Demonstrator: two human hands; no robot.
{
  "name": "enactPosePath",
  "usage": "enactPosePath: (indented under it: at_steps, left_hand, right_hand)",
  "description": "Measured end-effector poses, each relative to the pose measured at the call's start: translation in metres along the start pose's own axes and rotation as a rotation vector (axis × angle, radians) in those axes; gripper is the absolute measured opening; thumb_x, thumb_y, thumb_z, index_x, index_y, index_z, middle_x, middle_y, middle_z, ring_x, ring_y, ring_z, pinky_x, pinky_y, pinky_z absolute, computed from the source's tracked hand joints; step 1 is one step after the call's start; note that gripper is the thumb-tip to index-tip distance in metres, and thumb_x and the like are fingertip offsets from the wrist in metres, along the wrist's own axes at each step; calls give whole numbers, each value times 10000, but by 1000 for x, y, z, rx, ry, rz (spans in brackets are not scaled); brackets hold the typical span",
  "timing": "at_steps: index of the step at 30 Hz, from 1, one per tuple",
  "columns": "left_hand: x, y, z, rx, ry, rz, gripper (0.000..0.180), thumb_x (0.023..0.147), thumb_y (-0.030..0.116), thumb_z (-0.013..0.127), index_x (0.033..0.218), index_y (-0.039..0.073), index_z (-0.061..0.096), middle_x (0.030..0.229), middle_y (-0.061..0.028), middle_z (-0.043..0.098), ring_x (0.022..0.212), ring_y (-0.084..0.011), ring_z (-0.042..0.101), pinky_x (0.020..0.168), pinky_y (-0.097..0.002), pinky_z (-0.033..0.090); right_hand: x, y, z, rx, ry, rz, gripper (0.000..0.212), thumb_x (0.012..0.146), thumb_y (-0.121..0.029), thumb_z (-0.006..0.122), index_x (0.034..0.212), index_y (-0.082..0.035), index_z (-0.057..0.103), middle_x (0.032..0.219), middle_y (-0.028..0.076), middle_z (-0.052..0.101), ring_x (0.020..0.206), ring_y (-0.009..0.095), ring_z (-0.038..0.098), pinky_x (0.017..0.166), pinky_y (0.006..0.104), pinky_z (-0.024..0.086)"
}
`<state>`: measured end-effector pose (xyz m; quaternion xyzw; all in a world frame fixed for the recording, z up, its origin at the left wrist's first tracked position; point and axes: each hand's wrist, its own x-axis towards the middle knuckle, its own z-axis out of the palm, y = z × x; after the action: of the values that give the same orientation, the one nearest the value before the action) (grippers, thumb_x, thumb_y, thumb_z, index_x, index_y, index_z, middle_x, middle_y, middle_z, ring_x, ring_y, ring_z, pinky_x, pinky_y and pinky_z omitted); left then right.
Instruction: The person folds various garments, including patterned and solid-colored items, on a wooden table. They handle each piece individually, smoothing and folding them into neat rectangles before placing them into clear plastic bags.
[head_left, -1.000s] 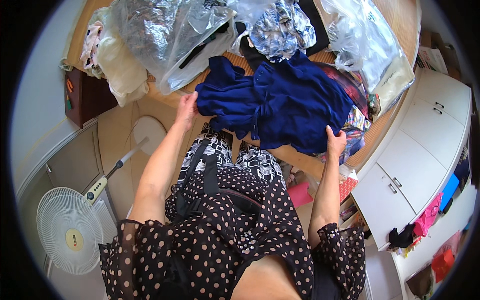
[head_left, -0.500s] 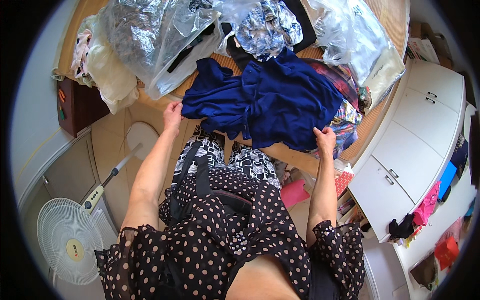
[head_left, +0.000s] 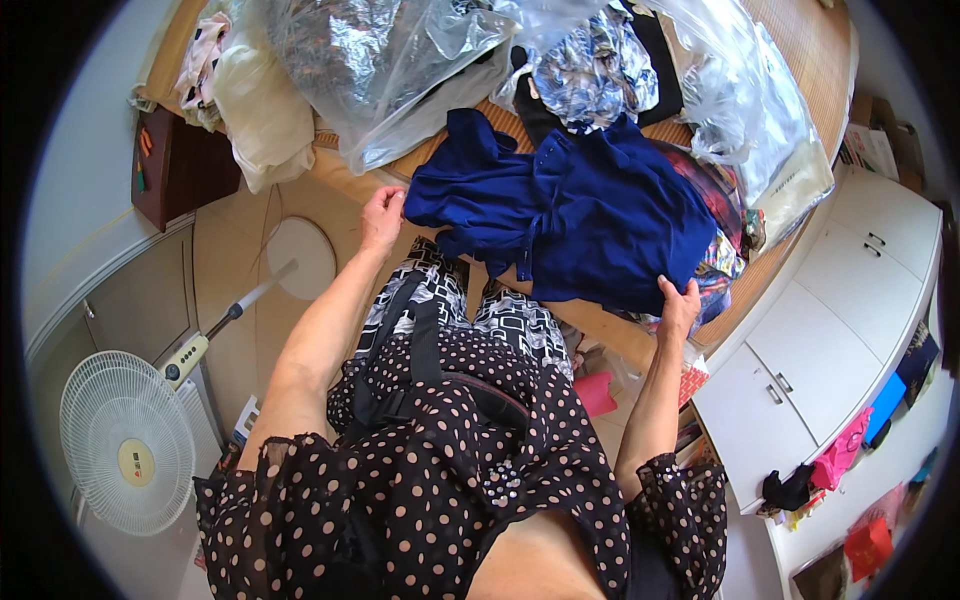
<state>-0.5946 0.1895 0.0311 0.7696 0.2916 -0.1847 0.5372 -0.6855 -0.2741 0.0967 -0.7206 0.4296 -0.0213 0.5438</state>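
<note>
A navy blue garment [head_left: 610,225] with a row of buttons lies spread over the near edge of a bed or table covered with a woven mat. At its left end, my left hand [head_left: 380,222] is closed, thumb and fingers pinching the cloth edge. My right hand [head_left: 680,308] rests at the lower right corner of the garment, thumb and forefinger apart against the cloth. Beneath the right side of the garment show multicoloured printed fabrics [head_left: 722,262]. A crumpled blue-and-white cloth [head_left: 595,70] and black cloth [head_left: 668,85] lie just beyond it.
Clear plastic bags [head_left: 390,80] of clothes and a cream bundle [head_left: 265,130] cover the far left. Another plastic bag [head_left: 770,110] lies at the far right. A standing fan [head_left: 130,440] is on my left, white cabinets [head_left: 800,330] on my right, a pink item [head_left: 596,394] below the edge.
The view has shifted, so the bed and garment appear further right. My right thumb and forefinger have parted from their pinch. The left hand stays at the same edge; the garment keeps its shape.
</note>
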Motion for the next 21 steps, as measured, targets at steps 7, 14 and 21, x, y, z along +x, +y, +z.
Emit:
enactPosePath:
  at_steps: [7, 14, 21]
  left_hand:
    - [-8, 8, -8, -116, -12, -61, 319, 946, 307, 421, 1061, 47, 565, 866, -31, 598, 719, -85, 571, 624, -211, 453]
    - [-2, 19, -11, -254, -178, -216, 548, 935, 486, 357, 1279, 64, 421, 1105, -89, 545, 954, -154, 564, 771, -277, 450]
    - [-4, 5, 11, -38, -41, -57, 485, 905, 370, 479, 1252, 32, 461, 1080, -108, 562, 921, -193, 589, 767, -298, 473]
  right_hand:
    - [-86, -115, 116, -498, -406, -742, 199, 643, -28, 662, 793, -41, 532, 825, 148, 508, 798, 300, 519, 710, 378, 444]
    - [-130, -87, 171, -261, -776, -671, 339, 698, -112, 669, 1020, -59, 575, 1106, 140, 543, 1011, 308, 529, 863, 380, 447]
    - [-50, 21, 130, -94, -376, -29, 441, 737, -136, 710, 1099, 34, 525, 1022, 150, 599, 923, 211, 586, 819, 306, 471]
